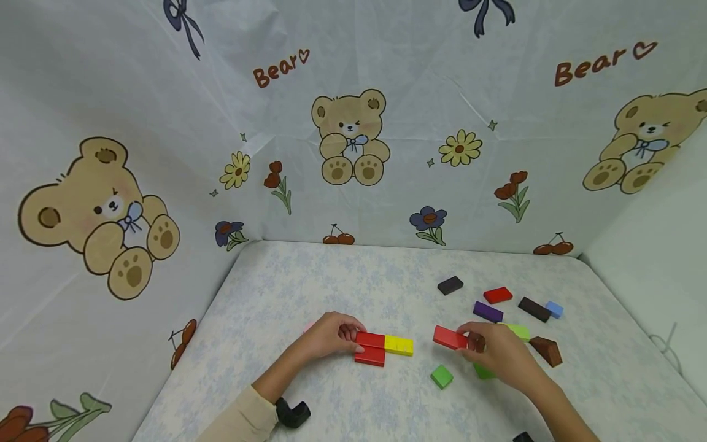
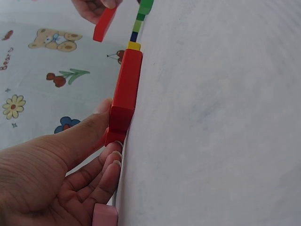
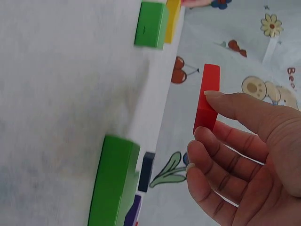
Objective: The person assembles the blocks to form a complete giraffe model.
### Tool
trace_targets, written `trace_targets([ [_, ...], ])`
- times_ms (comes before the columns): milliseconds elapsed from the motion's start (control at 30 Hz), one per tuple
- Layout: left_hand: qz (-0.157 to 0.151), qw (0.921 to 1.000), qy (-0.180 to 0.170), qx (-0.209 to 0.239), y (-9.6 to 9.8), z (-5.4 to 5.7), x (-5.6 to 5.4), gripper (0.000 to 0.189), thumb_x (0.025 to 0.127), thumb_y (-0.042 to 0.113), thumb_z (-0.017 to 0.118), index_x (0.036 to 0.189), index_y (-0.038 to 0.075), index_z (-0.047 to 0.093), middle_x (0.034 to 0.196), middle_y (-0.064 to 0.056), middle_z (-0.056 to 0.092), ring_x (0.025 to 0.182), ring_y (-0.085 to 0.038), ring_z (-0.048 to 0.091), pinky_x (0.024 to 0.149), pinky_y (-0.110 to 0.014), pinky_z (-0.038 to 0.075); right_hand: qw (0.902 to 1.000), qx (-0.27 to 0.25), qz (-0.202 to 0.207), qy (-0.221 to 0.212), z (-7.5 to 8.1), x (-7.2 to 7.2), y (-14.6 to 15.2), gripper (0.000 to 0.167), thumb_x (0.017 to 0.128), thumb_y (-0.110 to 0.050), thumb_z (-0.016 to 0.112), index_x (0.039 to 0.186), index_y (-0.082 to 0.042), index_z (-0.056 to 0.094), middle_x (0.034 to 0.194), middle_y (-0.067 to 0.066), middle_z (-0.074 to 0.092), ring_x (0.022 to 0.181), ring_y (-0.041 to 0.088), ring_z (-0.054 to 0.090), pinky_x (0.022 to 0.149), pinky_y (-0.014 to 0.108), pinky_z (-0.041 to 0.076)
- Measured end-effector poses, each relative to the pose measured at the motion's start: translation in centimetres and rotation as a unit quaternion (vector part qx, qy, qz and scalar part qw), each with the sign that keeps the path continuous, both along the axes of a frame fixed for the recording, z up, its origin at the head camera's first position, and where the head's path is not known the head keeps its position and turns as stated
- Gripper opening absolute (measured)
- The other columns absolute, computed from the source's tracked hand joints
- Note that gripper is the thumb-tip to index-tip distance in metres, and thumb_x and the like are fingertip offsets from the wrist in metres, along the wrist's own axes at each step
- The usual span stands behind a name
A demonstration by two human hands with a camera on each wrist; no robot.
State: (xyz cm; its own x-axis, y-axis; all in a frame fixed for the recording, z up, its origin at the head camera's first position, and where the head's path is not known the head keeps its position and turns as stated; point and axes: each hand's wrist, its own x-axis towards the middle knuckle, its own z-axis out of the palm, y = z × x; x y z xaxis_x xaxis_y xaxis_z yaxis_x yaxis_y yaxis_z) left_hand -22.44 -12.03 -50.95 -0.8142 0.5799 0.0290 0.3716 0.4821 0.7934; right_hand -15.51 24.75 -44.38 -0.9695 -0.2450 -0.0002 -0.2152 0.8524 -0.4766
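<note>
In the head view, the left hand [image 1: 330,334] is pinching two red blocks [image 1: 370,356] on the desk [image 1: 353,282], one yellow block [image 1: 399,345] touching them at three o'clock. The right hand [image 1: 499,353] is pinching a third red block [image 1: 448,337]; a fourth red block [image 1: 498,295] is lying toward two o'clock, one green cube [image 1: 442,377] at six. In the left wrist view, one pink block [image 2: 105,215] is sitting at six o'clock from the pinched pair. In the right wrist view, the third red block is hanging above the desk.
</note>
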Motion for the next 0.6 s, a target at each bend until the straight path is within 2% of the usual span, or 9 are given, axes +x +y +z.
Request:
trace_targets([
  [200,-0.001,1.0,0.0,-0.004,0.0,0.0,-0.1,0.029,0.082,0.021,0.087,0.108,0.016,0.076,0.082,0.005,0.063,0.074,-0.007,0.058,0.067,-0.023,0.052,0.9998,0.013,0.0,-0.016,-0.1,0.5,-2.2,0.033,0.079,-0.017,0.088,0.109,-0.016,0.075,0.072,-0.011,0.057,0.068,0.01,0.052,0.057,0.022,0.048],
  [367,-0.001,1.0,-0.001,-0.005,-0.1,0.0,-0.1,0.029,0.082,0.022,0.088,0.108,0.016,0.076,0.081,0.006,0.063,0.074,-0.008,0.058,0.067,-0.023,0.052,0.9993,0.011,0.033,-0.014,-0.4,0.9,-3.5,0.031,0.079,-0.019,0.088,0.107,-0.017,0.075,0.072,-0.013,0.057,0.066,0.008,0.051,0.056,0.021,0.047],
  [600,-0.003,1.0,0.0,-0.003,-0.1,0.0,-0.1,0.028,0.082,0.021,0.087,0.107,0.016,0.076,0.081,0.004,0.064,0.073,-0.008,0.058,0.066,-0.023,0.052,0.9964,0.026,0.08,0.01,-0.9,1.0,-5.2,0.03,0.079,-0.018,0.088,0.105,-0.017,0.075,0.072,-0.016,0.056,0.063,0.003,0.047,0.054,0.022,0.044],
])
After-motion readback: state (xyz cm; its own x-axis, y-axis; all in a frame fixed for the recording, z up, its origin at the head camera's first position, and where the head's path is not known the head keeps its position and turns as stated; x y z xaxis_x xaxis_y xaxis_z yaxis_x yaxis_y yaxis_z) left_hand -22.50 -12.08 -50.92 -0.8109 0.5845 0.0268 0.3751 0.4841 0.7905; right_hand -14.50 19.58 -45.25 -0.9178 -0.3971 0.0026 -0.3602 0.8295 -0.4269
